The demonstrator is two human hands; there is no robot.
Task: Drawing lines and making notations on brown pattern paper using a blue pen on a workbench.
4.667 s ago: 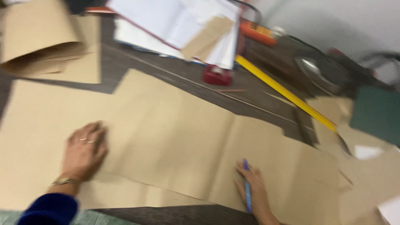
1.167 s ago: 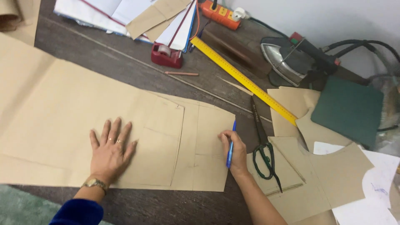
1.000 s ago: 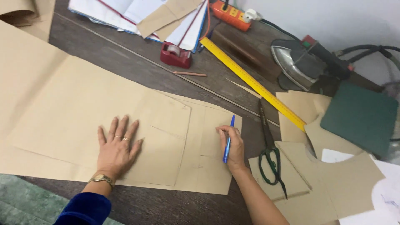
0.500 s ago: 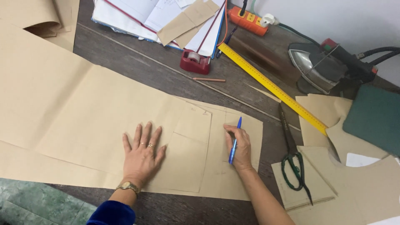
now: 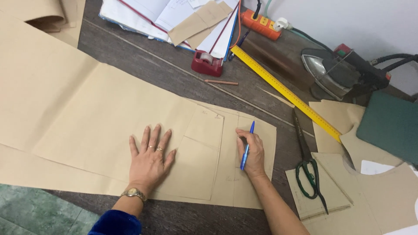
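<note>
Tan brown pattern paper (image 5: 100,117) covers a dark grey-brown wood-grain table (image 5: 165,65). Blue pen (image 5: 247,146) at centre. Green-handled scissors (image 5: 308,169) at 4 o'clock, blades dark. Yellow ruler (image 5: 285,92) at 2 o'clock. Red tape dispenser (image 5: 208,63) and orange power strip (image 5: 260,24) at 12 o'clock. Dark green pad (image 5: 389,126) at 3 o'clock. Deep blue velvet sleeve (image 5: 116,223) at 6 o'clock, gold-coloured wristwatch (image 5: 133,193) just above it.

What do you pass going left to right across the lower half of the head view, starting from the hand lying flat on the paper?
Left hand flat on the brown pattern paper → right hand holding a blue pen → green-handled scissors → cut paper pieces at the right edge.
</note>
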